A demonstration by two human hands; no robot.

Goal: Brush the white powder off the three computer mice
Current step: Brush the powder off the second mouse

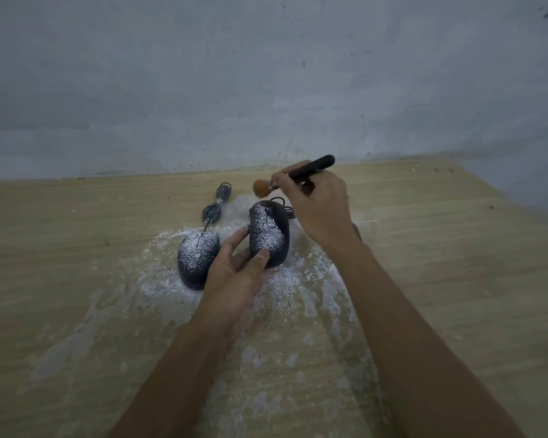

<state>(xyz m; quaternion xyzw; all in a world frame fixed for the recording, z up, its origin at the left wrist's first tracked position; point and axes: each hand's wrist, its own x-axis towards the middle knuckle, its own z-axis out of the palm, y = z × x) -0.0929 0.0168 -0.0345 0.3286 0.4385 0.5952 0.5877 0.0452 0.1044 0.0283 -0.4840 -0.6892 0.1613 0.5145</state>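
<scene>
- Head view, the only one we have: we judge that we are at the brushing of one mouse, with the stroke itself about to land rather than already on the shell.
- Our left hand grasps the near end of the black mouse, thumb on its powdered top and fingers along its left side, steadying or slightly lifting it; we cannot tell whether it clears the table.
- Our right hand is closed around the black handle of the makeup brush. Its orange bristle head hovers just beyond the far end of the held mouse, apart from it.
- White powder covers most of that mouse's top, so the next move calls for bringing the bristles down and sweeping along the shell, away from the gripping thumb.
- A second mouse, also dusted, lies just left of our left hand, its coiled cable beyond it.
- We see only two mice; a third is not visible.
- Loose powder is spread over the wooden table beneath and between both forearms.
</scene>
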